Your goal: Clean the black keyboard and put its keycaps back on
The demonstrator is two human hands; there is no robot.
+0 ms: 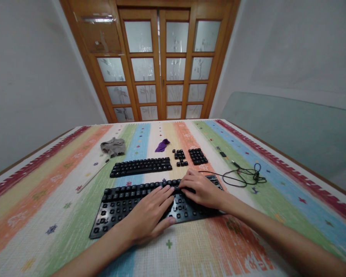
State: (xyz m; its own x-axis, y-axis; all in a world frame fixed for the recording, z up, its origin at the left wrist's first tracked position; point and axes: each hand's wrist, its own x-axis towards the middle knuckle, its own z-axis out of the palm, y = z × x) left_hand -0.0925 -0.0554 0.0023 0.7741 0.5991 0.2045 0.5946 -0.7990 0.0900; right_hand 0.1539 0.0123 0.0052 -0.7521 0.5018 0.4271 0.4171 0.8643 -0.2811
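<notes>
Resting left hand [150,213], fingers loosely extended, on partly bare computer keyboard [118,209] beneath; curling right hand [202,188] over upper keys, grip indiscernible. Under fingers, striped tablecloth [187,246]; beyond, glazed wooden doors [163,77].

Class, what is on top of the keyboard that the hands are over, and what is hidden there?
The left hand and right hand lie over the keyboard. Keycaps line its far rows; bare switches show nearer. Whatever both hands cover cannot be seen.

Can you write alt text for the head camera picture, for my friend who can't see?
A person's left hand and right hand touch a black keyboard missing many keycaps. Beyond it, loose keycaps lie grouped on a striped tablecloth.
</notes>
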